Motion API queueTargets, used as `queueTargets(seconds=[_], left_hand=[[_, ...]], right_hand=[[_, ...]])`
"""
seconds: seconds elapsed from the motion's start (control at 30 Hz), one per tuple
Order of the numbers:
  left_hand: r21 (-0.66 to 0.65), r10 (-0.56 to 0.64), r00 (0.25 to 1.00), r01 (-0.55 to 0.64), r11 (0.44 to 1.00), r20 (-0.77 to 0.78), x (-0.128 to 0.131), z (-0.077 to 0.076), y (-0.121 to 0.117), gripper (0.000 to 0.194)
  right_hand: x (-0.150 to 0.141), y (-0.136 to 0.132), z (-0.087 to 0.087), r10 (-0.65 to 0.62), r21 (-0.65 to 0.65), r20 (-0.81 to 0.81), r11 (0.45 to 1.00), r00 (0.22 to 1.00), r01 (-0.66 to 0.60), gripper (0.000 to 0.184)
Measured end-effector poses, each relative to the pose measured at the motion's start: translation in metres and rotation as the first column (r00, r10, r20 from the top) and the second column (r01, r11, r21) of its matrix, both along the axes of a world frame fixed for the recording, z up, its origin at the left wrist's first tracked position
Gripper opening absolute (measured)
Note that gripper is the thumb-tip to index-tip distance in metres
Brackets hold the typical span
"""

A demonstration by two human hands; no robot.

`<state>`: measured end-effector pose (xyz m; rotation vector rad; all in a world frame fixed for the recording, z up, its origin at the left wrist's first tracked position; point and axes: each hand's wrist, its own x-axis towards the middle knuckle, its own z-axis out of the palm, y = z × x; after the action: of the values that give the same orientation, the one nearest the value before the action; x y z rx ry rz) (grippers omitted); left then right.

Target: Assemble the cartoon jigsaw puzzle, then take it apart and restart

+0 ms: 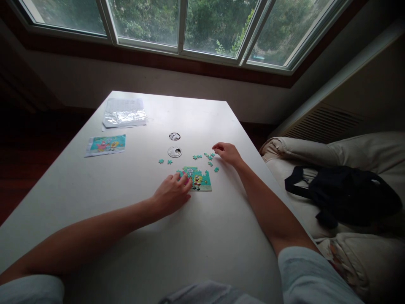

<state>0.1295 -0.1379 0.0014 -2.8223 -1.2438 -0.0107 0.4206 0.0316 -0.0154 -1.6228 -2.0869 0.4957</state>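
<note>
A partly assembled cartoon jigsaw puzzle [204,185] lies on the white table, its upper edge ragged. My left hand [173,190] rests over its left part with fingers spread and curved, covering some of the picture. Loose teal puzzle pieces [210,158] are scattered above and to the right of the puzzle. Beside them, my right hand [228,153] has its thumb and fingertips drawn together in a pinch; whether a piece is between them is too small to tell. Two more loose pieces [170,162] sit up and left of the puzzle.
Two round items [174,152] stand beyond the puzzle. A cartoon picture sheet [107,145] and papers in a clear sleeve [124,113] lie at the table's far left. Right of the white table [133,181], a dark bag [344,194] rests on a pale sofa [335,147].
</note>
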Motion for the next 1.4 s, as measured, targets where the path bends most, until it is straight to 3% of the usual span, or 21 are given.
queueTargets(seconds=[0.23, 0.5, 0.7, 0.97, 1.07, 1.17, 1.27, 1.33, 1.4], left_hand=[[0.003, 0.016, 1.0, -0.016, 1.0, -0.02, -0.001, 0.004, 0.002, 0.044], [0.015, 0.029, 1.0, -0.029, 0.999, 0.012, -0.002, -0.001, 0.005, 0.042], [0.013, 0.035, 0.999, -0.035, 0.999, 0.016, -0.004, -0.002, 0.007, 0.042], [0.001, 0.033, 0.999, -0.033, 0.999, 0.023, -0.004, 0.001, 0.005, 0.041], [-0.005, 0.032, 0.999, -0.032, 0.999, 0.025, -0.004, 0.002, 0.005, 0.042], [-0.006, 0.031, 0.999, -0.031, 0.999, 0.023, -0.004, 0.002, 0.005, 0.041], [-0.01, 0.031, 0.999, -0.031, 0.999, 0.02, -0.004, 0.003, 0.006, 0.042], [-0.011, 0.032, 0.999, -0.032, 0.999, 0.013, -0.004, 0.004, 0.006, 0.042], [-0.008, 0.034, 0.999, -0.034, 0.999, 0.008, -0.004, 0.004, 0.006, 0.042]], right_hand=[[0.006, 0.002, 0.004, 0.038, -0.139, 0.261, 0.99, 0.964, -0.001, 0.015], [-0.006, -0.014, 0.021, 0.228, -0.278, 0.294, 0.949, 0.928, -0.145, 0.022], [-0.016, -0.021, 0.024, 0.304, -0.292, 0.291, 0.931, 0.907, -0.219, 0.015], [-0.017, -0.018, 0.017, 0.12, -0.122, 0.293, 0.989, 0.949, -0.087, 0.011], [-0.012, -0.017, 0.02, 0.113, -0.14, 0.331, 0.988, 0.937, -0.069, 0.008], [-0.003, -0.017, 0.027, 0.22, -0.355, 0.294, 0.929, 0.93, -0.108, 0.014], [0.004, -0.019, 0.032, 0.305, -0.602, 0.143, 0.782, 0.942, -0.162, 0.023], [0.003, -0.02, 0.033, 0.332, -0.657, 0.069, 0.725, 0.941, -0.208, 0.022], [-0.002, -0.022, 0.031, 0.351, -0.634, 0.012, 0.726, 0.936, -0.264, 0.018]])
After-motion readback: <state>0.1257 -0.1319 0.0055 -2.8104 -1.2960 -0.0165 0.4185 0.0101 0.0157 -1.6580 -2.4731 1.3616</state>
